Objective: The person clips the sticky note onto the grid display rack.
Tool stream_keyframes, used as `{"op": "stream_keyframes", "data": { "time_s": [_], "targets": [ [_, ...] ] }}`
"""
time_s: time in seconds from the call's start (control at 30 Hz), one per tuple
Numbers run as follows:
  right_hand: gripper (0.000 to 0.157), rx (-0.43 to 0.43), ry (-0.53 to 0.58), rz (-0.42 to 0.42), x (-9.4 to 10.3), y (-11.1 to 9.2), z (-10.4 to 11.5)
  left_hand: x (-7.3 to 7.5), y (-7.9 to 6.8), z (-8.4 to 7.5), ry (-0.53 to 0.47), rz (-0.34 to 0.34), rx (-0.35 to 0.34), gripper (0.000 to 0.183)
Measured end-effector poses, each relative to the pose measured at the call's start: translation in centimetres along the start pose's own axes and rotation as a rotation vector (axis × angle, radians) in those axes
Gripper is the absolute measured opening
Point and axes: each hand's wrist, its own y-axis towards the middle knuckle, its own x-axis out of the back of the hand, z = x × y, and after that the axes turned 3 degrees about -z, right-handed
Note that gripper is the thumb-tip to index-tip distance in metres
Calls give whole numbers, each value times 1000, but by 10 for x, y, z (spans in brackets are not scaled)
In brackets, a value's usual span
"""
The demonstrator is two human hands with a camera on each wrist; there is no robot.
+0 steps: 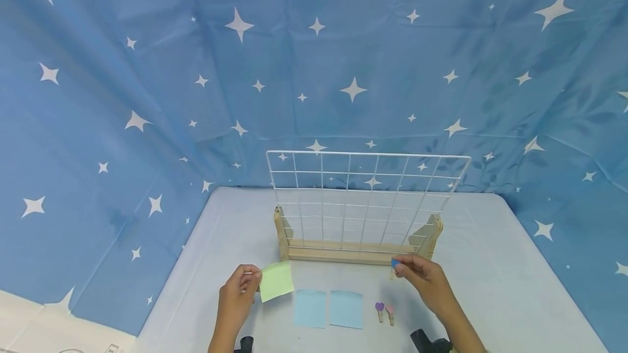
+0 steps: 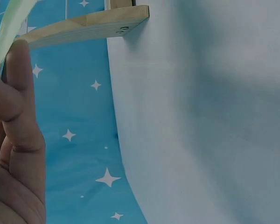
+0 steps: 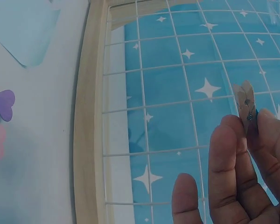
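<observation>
The left fingers (image 2: 19, 70) pinch a thin, square lime note (image 1: 276, 282) by its left edge; a light hold should keep it uncreased. Right of them, two blue notes (image 1: 310, 308) lie on the surface (image 1: 235, 211), before a stiff wire grid (image 1: 360, 190). Two heart-topped pegs (image 1: 380, 307) lie near the right fingers (image 3: 223, 154), which grip a wooden peg (image 3: 246, 105); squeezing its tail should part its tips.

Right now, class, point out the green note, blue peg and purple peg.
Green note (image 1: 277, 281), head view: middle of its sheet.
Blue peg (image 3: 247, 106), right wrist view: its wooden clip.
Purple peg (image 3: 5, 105), right wrist view: its heart.
</observation>
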Motion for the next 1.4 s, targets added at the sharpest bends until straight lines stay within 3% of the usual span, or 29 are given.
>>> {"op": "stream_keyframes", "data": {
  "time_s": [0.43,0.8,1.4],
  "targets": [
    [16,-76,-59,-22,1,7,15,0,-2,-12,9,-16,-34,16],
    [16,3,-28,-13,-1,10,21,3,-5,-20,-34,-8,-26,22],
    [18,-7,7,-34,-4,13,28,4,-7,-30,-49,-17,-16,12]
  ]
}}
